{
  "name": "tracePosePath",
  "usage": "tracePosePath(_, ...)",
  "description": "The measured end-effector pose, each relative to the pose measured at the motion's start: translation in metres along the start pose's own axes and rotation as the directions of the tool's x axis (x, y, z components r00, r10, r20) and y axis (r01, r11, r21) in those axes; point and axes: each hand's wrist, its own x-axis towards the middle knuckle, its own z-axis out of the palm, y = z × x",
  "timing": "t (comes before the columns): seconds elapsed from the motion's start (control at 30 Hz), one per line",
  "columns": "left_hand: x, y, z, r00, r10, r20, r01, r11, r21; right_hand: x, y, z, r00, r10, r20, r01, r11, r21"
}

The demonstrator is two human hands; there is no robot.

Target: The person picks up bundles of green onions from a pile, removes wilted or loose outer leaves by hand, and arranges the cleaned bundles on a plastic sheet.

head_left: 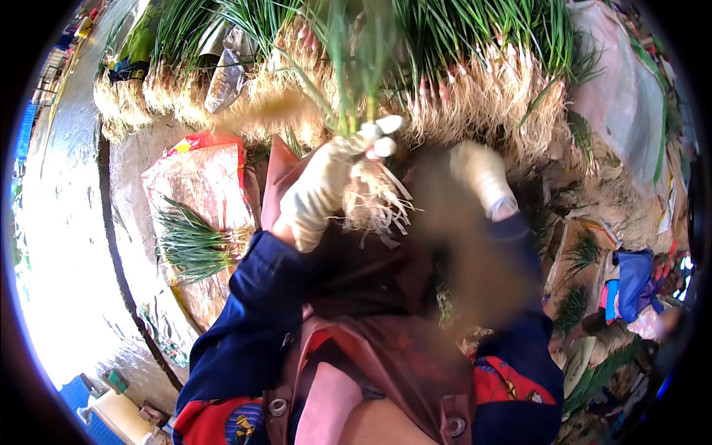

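Observation:
In my gloved left hand [315, 189], fingers closed, is a small bunch of green onions [371, 196], leaves upright and pale stringy roots hanging below the fingers. My gloved right hand [475, 174] is to the right of that bunch, near the roots of a long row of onions [482, 107] lying across the top of the view. Its fingers are hidden in a brown blur, so I cannot make out what, if anything, they hold. A dark reddish apron covers my lap beneath both hands.
At left, another onion bunch [193, 241] lies on a red-edged sack [200, 163], beside pale concrete [67, 222]. A translucent sheet [612, 104] is at upper right. More small bunches [571, 308] and piled cloth or clothing [634, 285] are on the right.

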Motion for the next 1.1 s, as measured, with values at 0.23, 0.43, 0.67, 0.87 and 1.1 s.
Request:
tracePosePath(0.23, 0.033, 0.004, -0.023, 0.948, 0.166, -0.273, -0.110, 0.972, 0.209, -0.006, -0.082, -0.040, 0.938, 0.008, -0.347, -0.015, 1.000, -0.017)
tracePosePath(0.43, 0.073, -0.016, -0.038, 0.938, 0.132, -0.320, -0.070, 0.977, 0.200, 0.032, -0.097, -0.036, 0.965, 0.104, -0.240, -0.115, 0.993, -0.032)
tracePosePath(0.67, 0.105, -0.043, -0.034, 0.944, 0.099, -0.316, -0.048, 0.985, 0.164, -0.018, -0.075, -0.048, 0.880, -0.163, -0.447, 0.256, 0.954, 0.156)
tracePosePath(0.87, 0.083, -0.041, -0.021, 0.926, 0.263, -0.271, -0.150, 0.915, 0.375, 0.012, -0.090, -0.079, 0.883, 0.121, -0.453, 0.052, 0.935, 0.352)
tracePosePath(1.1, 0.073, -0.038, -0.021, 0.943, 0.216, -0.252, -0.098, 0.906, 0.411, 0.050, -0.079, -0.049, 0.932, 0.026, -0.361, 0.205, 0.785, 0.585)
